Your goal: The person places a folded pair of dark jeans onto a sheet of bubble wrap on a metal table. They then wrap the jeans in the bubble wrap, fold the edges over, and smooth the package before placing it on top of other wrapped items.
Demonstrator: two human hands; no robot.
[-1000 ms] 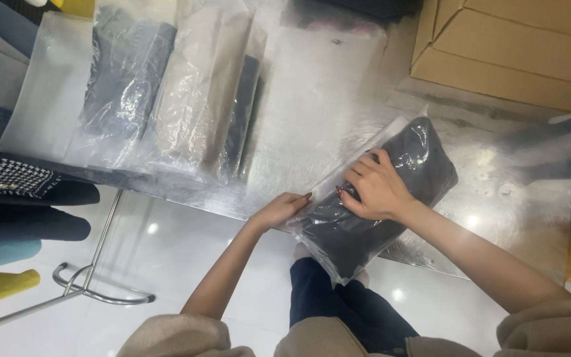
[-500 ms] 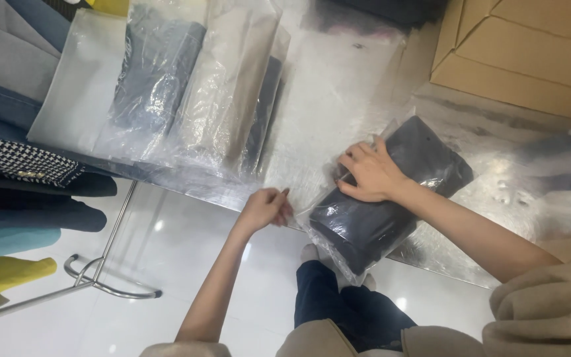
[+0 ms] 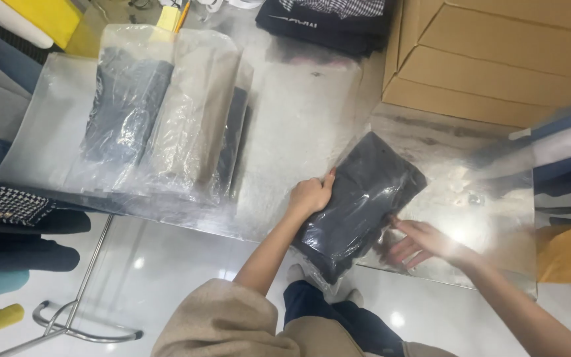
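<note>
Bagged dark garment (image 3: pixel 365 201): one, both hands, left (image 3: pixel 310 196) and right (image 3: pixel 418 241), pressed flat on it; three bagged garments (image 3: pixel 160 112) beside.

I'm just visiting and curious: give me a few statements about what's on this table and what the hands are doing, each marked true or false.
1. The left hand rests on a bagged dark garment. True.
2. The right hand is lifting a cardboard box. False: it touches the garment's lower right edge; the cardboard boxes sit untouched behind.
3. Other bagged garments lie to the left on the table. True.
4. The dark garment lies bare, without wrapping. False: it sits in clear plastic.
</note>
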